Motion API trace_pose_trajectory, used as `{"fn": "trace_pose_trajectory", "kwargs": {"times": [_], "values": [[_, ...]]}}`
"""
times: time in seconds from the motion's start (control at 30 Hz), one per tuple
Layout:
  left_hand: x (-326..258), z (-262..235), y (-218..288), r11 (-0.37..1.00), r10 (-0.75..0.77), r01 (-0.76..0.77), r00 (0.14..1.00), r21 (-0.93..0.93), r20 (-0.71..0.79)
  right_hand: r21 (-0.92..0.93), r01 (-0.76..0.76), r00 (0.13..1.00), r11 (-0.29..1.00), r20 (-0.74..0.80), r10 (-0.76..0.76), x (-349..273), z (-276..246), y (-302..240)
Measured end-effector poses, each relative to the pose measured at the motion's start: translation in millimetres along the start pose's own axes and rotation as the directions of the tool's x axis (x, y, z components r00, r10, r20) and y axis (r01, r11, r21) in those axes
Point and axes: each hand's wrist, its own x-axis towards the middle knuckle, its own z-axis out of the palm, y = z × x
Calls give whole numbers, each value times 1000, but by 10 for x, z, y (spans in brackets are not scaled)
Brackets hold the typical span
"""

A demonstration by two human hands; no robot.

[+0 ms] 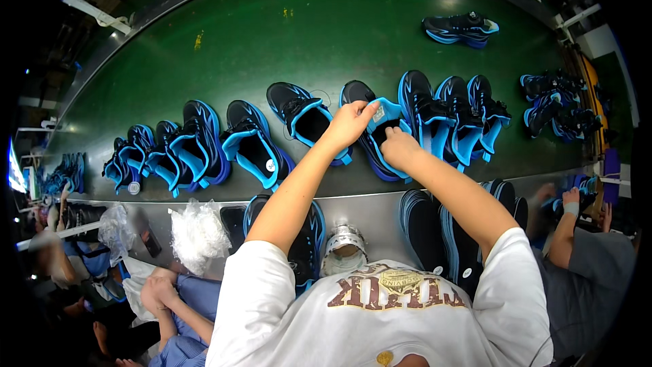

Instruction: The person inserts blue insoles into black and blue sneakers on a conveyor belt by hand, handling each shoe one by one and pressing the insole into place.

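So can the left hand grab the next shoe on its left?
Probably yes: the left hand is close to that neighbouring shoe, with nothing seen between them, but it would first have to release the blue tongue.

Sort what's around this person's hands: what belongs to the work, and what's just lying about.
Likely part of the work:
black-and-blue shoe, left hand on its tongue, right hand at its opening
similar shoes lined up alongside
stacked insoles

Seemingly just lying about:
crumpled plastic
ring-shaped roll
phone-like dark slab
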Motion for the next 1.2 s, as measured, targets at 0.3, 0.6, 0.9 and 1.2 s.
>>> {"fn": "trace_pose_trajectory", "kwargs": {"times": [0.3,0.6,0.9,1.2], "values": [[34,10,-18,1000,5,-7,998,-24,-59,-192,257,894,947,420,-158,209,-156,60],[90,163,-45,914,320,-207,895,348,-310,-44,322,944,946,88,-318,124,-103,145],[10,439,8,994,106,-94,944,52,-313,155,130,984,979,99,-147,646,366,165],[29,416,2,932,237,-179,959,314,-156,54,-1,965,999,262,-13,909,306,-4]]}}
